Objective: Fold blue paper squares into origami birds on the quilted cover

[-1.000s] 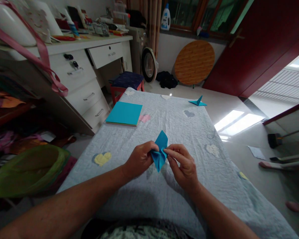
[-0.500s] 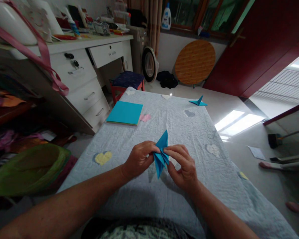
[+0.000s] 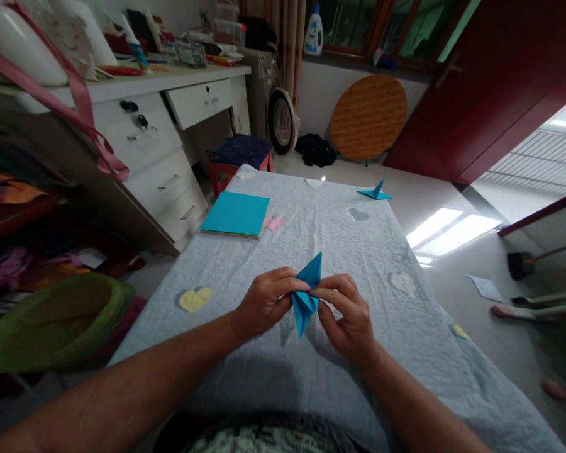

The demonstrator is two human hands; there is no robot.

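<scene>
A partly folded blue paper piece [image 3: 306, 297] is held above the quilted grey table cover [image 3: 339, 251], pinched from both sides. My left hand [image 3: 265, 301] grips its left edge with thumb and fingers closed. On the right edge my right hand [image 3: 344, 313] pinches it the same way. One pointed flap sticks up and another points down between the hands. A stack of blue square paper sheets [image 3: 236, 214] lies at the far left of the table. A finished blue folded figure [image 3: 375, 192] sits at the far right edge.
A white desk with drawers [image 3: 160, 138] stands to the left, and a red stool [image 3: 238, 157] is beyond the table's far end. A green bag [image 3: 51, 321] sits low on the left. On the right is shiny floor with a broom [image 3: 523, 264].
The upper flap of the folded paper has been pressed narrower and lower, from a broad flap to a sharp point. Both hands stayed in place, fingers working the fold.
</scene>
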